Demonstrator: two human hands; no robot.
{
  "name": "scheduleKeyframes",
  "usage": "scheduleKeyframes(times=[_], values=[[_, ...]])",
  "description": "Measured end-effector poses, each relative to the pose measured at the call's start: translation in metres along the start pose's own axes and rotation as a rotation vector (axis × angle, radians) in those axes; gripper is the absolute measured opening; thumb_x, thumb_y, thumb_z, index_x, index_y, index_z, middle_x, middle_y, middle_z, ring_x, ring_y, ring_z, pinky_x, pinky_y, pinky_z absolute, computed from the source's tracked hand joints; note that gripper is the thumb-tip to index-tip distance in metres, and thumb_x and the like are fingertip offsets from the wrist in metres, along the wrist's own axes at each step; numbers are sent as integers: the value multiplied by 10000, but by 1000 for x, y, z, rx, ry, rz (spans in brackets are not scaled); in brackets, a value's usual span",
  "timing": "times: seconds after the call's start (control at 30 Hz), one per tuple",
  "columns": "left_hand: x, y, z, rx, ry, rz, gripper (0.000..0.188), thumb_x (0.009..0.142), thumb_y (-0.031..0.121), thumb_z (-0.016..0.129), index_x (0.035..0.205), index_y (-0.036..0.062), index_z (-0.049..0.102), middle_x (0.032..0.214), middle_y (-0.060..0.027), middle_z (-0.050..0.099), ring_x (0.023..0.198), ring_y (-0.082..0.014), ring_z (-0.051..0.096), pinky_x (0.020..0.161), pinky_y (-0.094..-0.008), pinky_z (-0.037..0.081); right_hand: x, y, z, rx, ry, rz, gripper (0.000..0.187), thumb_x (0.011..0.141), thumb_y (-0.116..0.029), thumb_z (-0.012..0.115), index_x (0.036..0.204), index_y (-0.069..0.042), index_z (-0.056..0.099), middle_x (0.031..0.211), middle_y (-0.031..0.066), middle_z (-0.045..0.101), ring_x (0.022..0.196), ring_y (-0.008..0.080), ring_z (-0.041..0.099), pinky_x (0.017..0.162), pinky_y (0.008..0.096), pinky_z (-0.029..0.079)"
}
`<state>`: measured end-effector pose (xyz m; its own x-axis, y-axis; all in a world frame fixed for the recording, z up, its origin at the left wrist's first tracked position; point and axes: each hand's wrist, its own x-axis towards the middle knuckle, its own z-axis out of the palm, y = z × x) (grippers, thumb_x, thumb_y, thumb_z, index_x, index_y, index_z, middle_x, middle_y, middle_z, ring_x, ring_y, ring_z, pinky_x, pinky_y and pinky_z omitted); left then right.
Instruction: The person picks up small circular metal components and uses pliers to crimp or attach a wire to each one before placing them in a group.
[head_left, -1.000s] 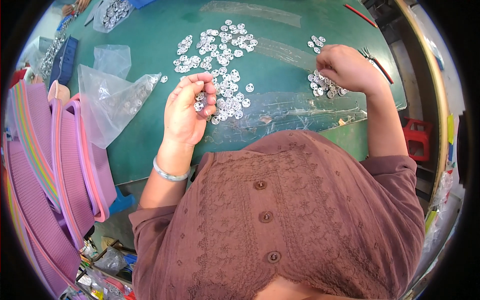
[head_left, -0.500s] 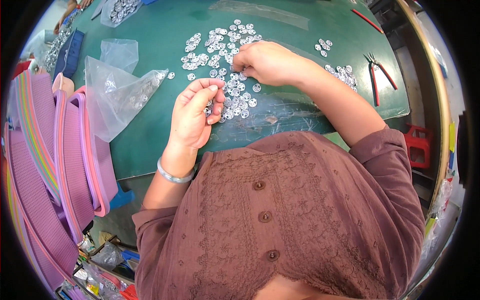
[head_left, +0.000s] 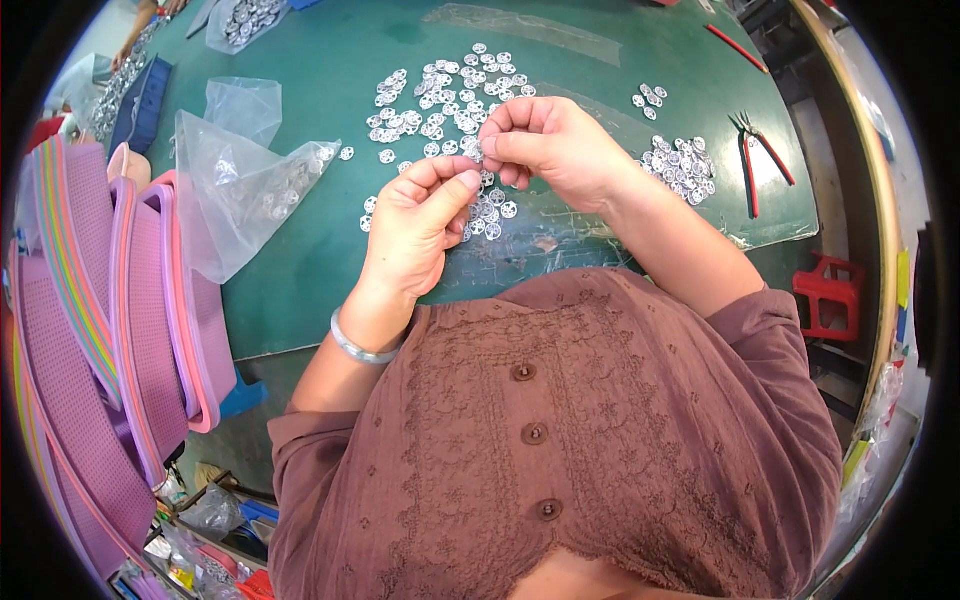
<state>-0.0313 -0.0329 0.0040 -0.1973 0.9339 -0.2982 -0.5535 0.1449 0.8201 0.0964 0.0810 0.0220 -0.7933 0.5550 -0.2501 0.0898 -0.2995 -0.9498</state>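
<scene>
Over the pile of small round openwork silver metal pieces (head_left: 438, 92) on the green table, my two hands meet fingertip to fingertip. My right hand (head_left: 545, 150) is closed in a pinch, with a small silver disc (head_left: 472, 147) at its thumb and fingertips. Just left of and below it, my left hand (head_left: 425, 215) is closed too, thumb pressed to the forefinger; what it pinches is hidden. More silver discs (head_left: 488, 212) lie below the hands, and a few (head_left: 368, 213) show beside my left hand.
At right lie a separate heap of discs (head_left: 680, 168), red-handled pliers (head_left: 760, 150) and a red stick-like tool (head_left: 737, 47). Clear plastic bags (head_left: 235, 190), one containing discs, are at left. Purple padded straps (head_left: 75, 330) fill the left side. Another person's hand (head_left: 130, 42) shows far left.
My right hand has come back from the pile, its fingertips now against my left hand's. My left hand has moved slightly right. More discs are visible in the right heap.
</scene>
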Motion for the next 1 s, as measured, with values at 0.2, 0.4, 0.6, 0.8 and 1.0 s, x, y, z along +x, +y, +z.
scheduleKeyframes(times=[0.2,0.4,0.6,0.8,1.0], values=[[-2,-3,4,21,57,46,71,776,56,605,843,47,581,664,30,533,502,-19,419,404,-141,281,-6,3,9,40,86,-53,60,753,-97,589,765,-45,561,646,-21,533,540,48,442,491,179,346],[-3,-6,5,-12,40,74,46,783,64,599,821,55,575,667,31,531,499,-17,415,406,-141,282,-9,3,5,63,43,-41,82,739,-90,574,773,-16,566,642,2,539,552,54,472,489,170,366],[-5,-5,8,27,45,88,43,786,69,596,821,56,573,664,37,522,498,-14,412,413,-138,285,-10,2,-3,6,-9,-58,113,785,-102,565,869,-30,588,716,-11,563,598,47,476,544,169,382],[-5,-7,7,70,50,93,40,784,65,595,817,53,575,644,48,514,503,-6,413,416,-137,285,-11,-2,0,-99,-3,-119,125,786,-105,570,885,-31,595,743,-20,561,629,41,467,579,175,386],[-6,-6,8,76,34,87,55,794,84,582,826,40,581,640,36,516,503,-17,415,415,-144,285,-10,-3,-2,-167,-35,-186,116,781,-106,585,871,-34,596,751,-24,560,660,40,469,594,181,380]])
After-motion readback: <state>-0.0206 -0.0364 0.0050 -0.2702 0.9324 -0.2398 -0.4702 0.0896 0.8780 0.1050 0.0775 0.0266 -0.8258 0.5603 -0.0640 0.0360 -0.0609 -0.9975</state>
